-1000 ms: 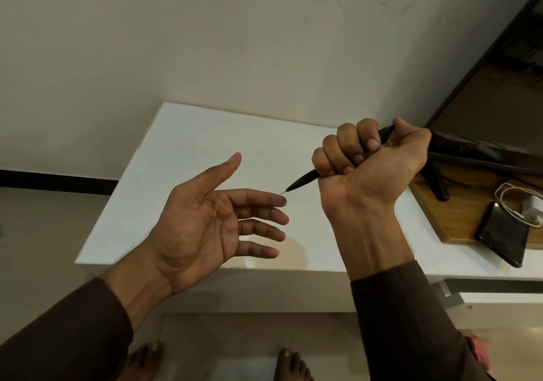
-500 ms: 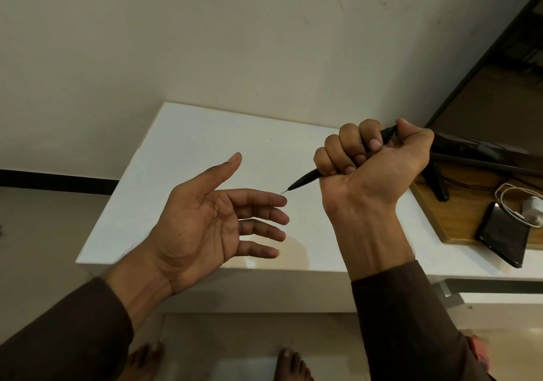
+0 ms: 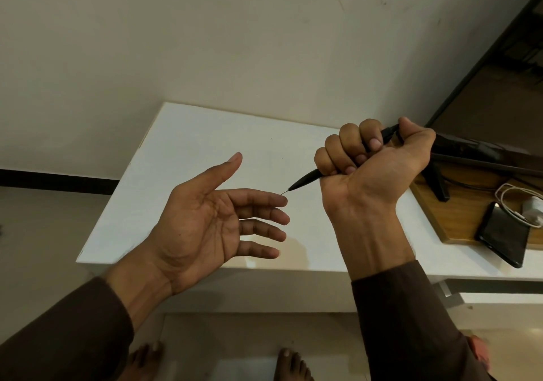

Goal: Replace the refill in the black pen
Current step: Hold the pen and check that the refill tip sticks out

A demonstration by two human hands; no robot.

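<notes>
Head view: black pen (image 3: 305,179) is being fisted by right hand (image 3: 373,166), tip aimed toward eight o'clock at splayed, empty left hand (image 3: 211,222).

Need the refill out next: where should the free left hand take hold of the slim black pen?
Judging by its pose, pinch the tapered nose cone of the slim black pen, coming from the left. The right hand fists the barrel, so only that front end sticks out, tip toward the open left hand. Stay behind the fine tip.
</notes>
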